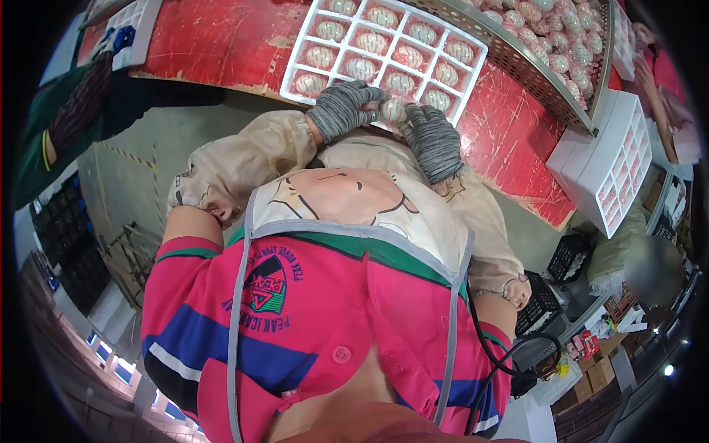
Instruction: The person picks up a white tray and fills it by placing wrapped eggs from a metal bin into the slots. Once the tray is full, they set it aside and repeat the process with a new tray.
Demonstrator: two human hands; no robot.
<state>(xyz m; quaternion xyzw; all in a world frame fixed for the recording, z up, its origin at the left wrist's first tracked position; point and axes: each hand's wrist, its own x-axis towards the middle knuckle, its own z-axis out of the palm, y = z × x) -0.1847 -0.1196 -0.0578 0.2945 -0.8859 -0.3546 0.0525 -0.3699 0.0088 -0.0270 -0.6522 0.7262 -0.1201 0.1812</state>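
Observation:
A white tray [478, 74] with square compartments lies on the red table, with a round, clear-wrapped ball in most of the compartments I can see. At its near edge, one striped wrapped ball [393, 111] sits between my two gloved hands. My left hand [344, 109], in a grey knit glove, has its thumb and fingers closing on the ball's left side. From the right, my right hand [434, 142], gloved alike, presses its fingertips to the ball. The glove partly hides the tray's lower right compartments.
A perforated metal bin [528, 70] heaped with loose wrapped balls stands at the upper right. Beyond it is a stack of white trays [591, 159]. The scratched red table [229, 33] curves around me. Other people work at both sides; one blue-gloved hand [122, 38] touches a tray at left.

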